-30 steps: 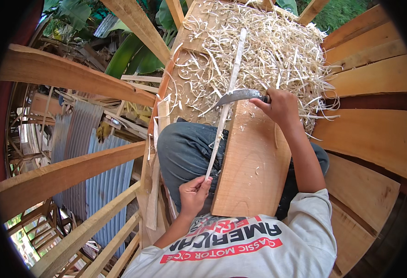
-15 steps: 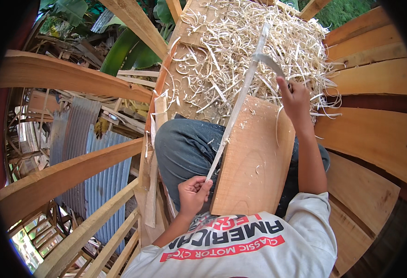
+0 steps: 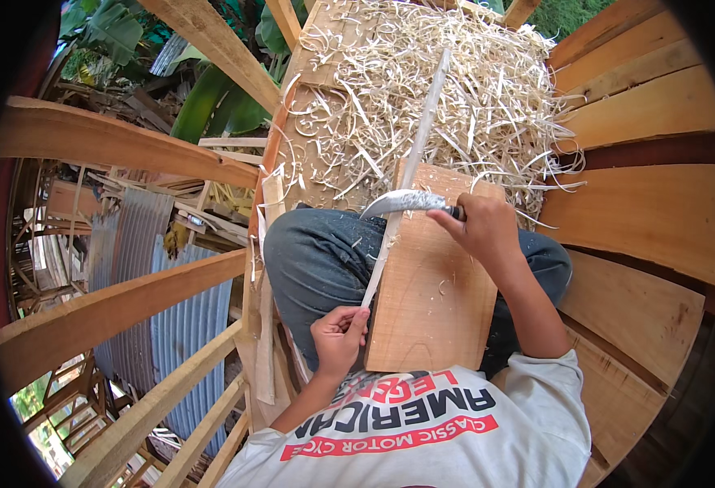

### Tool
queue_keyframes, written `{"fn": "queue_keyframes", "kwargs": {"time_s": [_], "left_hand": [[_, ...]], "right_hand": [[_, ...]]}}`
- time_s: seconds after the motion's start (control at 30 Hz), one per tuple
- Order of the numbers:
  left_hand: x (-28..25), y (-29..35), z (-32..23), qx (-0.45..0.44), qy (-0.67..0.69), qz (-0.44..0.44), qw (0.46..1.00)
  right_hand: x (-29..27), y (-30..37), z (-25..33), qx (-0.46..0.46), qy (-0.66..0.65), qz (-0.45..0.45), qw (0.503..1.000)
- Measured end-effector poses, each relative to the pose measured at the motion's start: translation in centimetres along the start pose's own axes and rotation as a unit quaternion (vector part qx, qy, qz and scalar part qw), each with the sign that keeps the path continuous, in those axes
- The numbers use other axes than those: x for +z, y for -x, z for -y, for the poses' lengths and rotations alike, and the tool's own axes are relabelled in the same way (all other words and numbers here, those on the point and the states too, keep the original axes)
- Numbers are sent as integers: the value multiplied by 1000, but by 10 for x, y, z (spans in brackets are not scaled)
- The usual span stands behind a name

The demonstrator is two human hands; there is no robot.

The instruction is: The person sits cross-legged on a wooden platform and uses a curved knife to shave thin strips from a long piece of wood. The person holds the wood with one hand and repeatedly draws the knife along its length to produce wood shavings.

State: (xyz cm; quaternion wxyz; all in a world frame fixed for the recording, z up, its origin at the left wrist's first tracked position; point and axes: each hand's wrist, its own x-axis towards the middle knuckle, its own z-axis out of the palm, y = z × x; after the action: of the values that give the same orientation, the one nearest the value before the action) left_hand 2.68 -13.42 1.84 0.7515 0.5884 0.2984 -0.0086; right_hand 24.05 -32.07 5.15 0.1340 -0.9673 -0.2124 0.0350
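My left hand pinches the near end of a long, thin pale strip, which looks like split bamboo or wood. The strip slants away from me, over the left edge of a wooden board on my lap. In my right hand is a knife with a curved blade and a dark handle, fingers wrapped round it. Its blade lies across the strip near the board's far left part, tip pointing left. A few small shavings rest on the board.
Curly pale shavings heap up beyond my knees on a wooden platform. Wooden rails run along the left side, with corrugated metal sheets below them. Broad planks form the right side.
My right hand has drawn the knife nearer to me along the strip, from its far part to over the board. The blade now points left. My left hand keeps its hold.
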Motion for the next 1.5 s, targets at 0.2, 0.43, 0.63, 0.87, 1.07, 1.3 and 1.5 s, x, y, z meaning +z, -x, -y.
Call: {"fn": "queue_keyframes", "kwargs": {"time_s": [0.2, 0.43, 0.63, 0.87, 1.07, 1.3, 1.5], "left_hand": [[3, -1, 3, 2, -20, -34, 999], [1, -2, 7, 2, -35, -42, 998], [3, -4, 7, 39, -47, -37, 997], [2, -2, 2, -3, -53, -36, 998], [6, -1, 1, 20, -48, -43, 998], [2, -1, 11, 38, -74, -38, 996], [2, -1, 10, 47, -80, -32, 995]], "right_hand": [[7, -19, -5, -10, 55, -12, 998], [8, -47, -24, 22, 106, -20, 994], [-11, -80, -45, 62, 135, -70, 986], [-5, -62, -30, 68, 66, -20, 995], [0, -32, -14, -100, 86, -36, 991], [-10, -17, -9, -170, 72, -15, 983], [-7, -26, -27, -40, 23, -64, 997]]}}
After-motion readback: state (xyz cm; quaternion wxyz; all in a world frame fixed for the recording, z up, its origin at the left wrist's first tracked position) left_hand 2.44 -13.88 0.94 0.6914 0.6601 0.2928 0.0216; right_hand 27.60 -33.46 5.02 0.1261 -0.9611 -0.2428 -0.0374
